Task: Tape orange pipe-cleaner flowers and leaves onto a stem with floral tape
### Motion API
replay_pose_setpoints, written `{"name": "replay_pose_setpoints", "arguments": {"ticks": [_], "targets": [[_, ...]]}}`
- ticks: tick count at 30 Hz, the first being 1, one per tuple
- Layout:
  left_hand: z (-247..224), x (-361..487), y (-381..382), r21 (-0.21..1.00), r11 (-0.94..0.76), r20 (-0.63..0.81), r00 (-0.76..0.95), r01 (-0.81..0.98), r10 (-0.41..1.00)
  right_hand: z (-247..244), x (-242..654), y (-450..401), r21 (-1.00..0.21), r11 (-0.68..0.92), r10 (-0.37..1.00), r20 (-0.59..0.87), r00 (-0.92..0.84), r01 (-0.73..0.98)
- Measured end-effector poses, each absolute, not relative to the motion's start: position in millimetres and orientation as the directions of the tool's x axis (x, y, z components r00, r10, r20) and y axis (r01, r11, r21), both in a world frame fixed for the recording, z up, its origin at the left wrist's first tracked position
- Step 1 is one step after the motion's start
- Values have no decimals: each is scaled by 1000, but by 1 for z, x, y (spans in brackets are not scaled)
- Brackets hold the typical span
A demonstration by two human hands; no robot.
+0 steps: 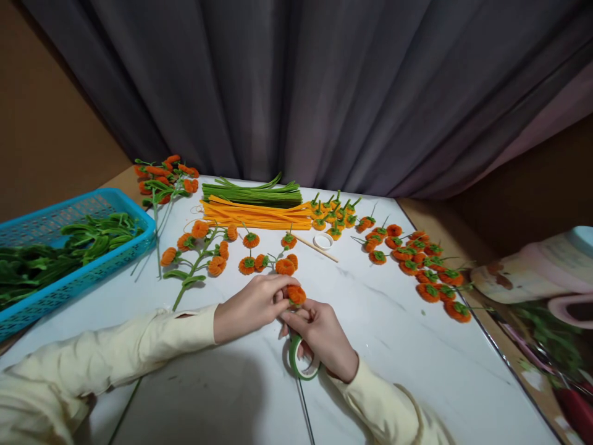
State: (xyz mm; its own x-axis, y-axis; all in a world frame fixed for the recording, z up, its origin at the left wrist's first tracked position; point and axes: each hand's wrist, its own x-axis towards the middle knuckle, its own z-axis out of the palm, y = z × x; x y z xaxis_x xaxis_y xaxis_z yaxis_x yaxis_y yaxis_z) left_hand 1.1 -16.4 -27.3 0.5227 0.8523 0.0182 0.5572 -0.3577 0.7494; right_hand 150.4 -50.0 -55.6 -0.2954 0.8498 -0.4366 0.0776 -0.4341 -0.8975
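The work sits just in front of the person, above the middle of the white table (393, 352), where both hands meet at one orange flower (296, 295). The left hand (249, 309) has a narrow grip, thumb and fingers pinched on the flower from its left side. The right hand (327, 340) comes in from the other side, its fingers bunched just below the bloom, with a roll of green tape (293, 360) hanging round them; that grip is narrow too, though I cannot tell whether the fingertips pinch tape, stem or both, because the hands hide the spot. To do this well, I would hold the flower by its base rather than squeeze the soft petals, which look easy to crush. If the tape is being wound on, it should start tight under the bloom, pull lightly and evenly, and slant so that each turn overlaps the last. Turning the stem with the left hand while the right only guides the tape would probably give a smoother wrap than circling the roll. The roll hangs close to the fingers, which should help hold the pull steady. A few loose orange flowers (284, 266) lie just beyond the hands, near the wooden stick (308, 245), so elbows and tape should swing toward the body, where they are less likely to snag those thin stems.
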Motion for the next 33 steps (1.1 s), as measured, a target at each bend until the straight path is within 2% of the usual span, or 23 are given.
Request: {"name": "replay_pose_setpoints", "arguments": {"ticks": [4,10,15,20,22,29,33], "targets": [[-27,2,-17,723,-391,45,526,570,850,-58,152,-50,-906,-420,860,-418,-292,60],[-17,-4,-20,738,-345,-4,515,580,857,-59,152,-50,-913,-408,870,-392,-298,9],[-7,-21,-20,677,-372,36,476,636,879,-60,153,-49,-916,-401,877,-379,-294,-17],[-5,-33,-16,691,-278,-98,468,667,878,-64,153,-48,-923,-385,883,-359,-303,-26],[-4,-32,-17,686,-272,-108,465,675,879,-64,153,-49,-925,-380,884,-356,-304,-22],[-4,-12,-21,624,-516,3,658,587,753,-61,152,-51,-934,-356,884,-332,-328,-15],[-4,0,-19,565,-586,-1,710,581,704,-59,152,-50,-933,-360,891,-339,-304,-15]]}}
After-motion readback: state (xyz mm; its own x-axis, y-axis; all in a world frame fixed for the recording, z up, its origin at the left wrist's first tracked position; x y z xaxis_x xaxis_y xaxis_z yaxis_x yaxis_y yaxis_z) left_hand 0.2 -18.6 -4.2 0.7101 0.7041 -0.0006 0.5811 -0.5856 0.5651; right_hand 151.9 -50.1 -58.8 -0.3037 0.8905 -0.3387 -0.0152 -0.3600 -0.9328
